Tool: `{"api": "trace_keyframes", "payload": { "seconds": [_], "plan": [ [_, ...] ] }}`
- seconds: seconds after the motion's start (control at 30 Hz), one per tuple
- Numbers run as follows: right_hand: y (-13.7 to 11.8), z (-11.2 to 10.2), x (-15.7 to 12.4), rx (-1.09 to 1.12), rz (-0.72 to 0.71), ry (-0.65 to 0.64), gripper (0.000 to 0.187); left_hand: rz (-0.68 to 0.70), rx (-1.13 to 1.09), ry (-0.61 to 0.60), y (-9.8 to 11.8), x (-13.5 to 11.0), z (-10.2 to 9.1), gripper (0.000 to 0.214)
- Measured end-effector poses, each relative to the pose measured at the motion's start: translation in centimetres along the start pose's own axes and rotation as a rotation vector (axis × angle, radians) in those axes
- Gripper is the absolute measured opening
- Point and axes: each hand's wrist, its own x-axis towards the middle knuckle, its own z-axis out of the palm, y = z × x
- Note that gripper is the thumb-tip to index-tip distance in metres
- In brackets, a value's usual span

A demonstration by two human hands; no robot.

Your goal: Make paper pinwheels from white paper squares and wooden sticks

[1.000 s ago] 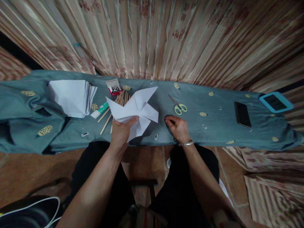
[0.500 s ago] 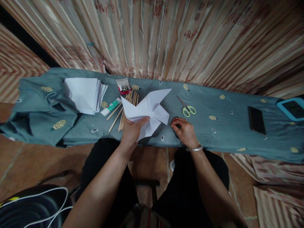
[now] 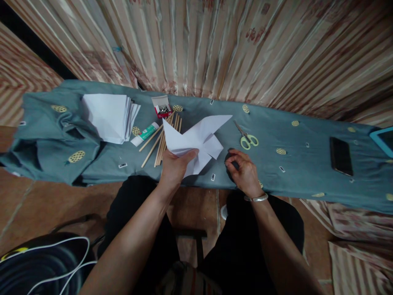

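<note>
My left hand [image 3: 175,168] is closed on a white folded paper pinwheel [image 3: 196,137] and holds it just above the teal cloth [image 3: 288,172] that covers the table. My right hand [image 3: 244,171] rests on the cloth to the right of the pinwheel, fingers curled around a small dark object [image 3: 229,157] I cannot make out. A silver bangle [image 3: 257,198] circles that wrist. Green-handled scissors [image 3: 247,138] lie just beyond my right hand. Several wooden sticks [image 3: 161,141] lie left of the pinwheel.
A stack of white paper [image 3: 109,116] sits at the left, with a glue tube [image 3: 144,134] beside it. A small red box of pins [image 3: 162,108] lies behind the sticks. A black phone [image 3: 340,155] and a blue-cased tablet [image 3: 383,139] lie far right. Striped curtains hang behind.
The view has shifted a little, so everything sits slightly further right. My right hand has curled tighter on the dark object. The left hand still holds the pinwheel in the same way.
</note>
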Motion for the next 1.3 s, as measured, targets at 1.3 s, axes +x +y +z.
{"api": "trace_keyframes", "payload": {
  "seconds": [1.3],
  "plan": [
    [-7.2, -1.7, -0.2, 0.282, -0.128, 0.101, 0.006, 0.054, 0.223, -0.206, -1.6, -1.5, 0.9, 0.033]
  ]
}}
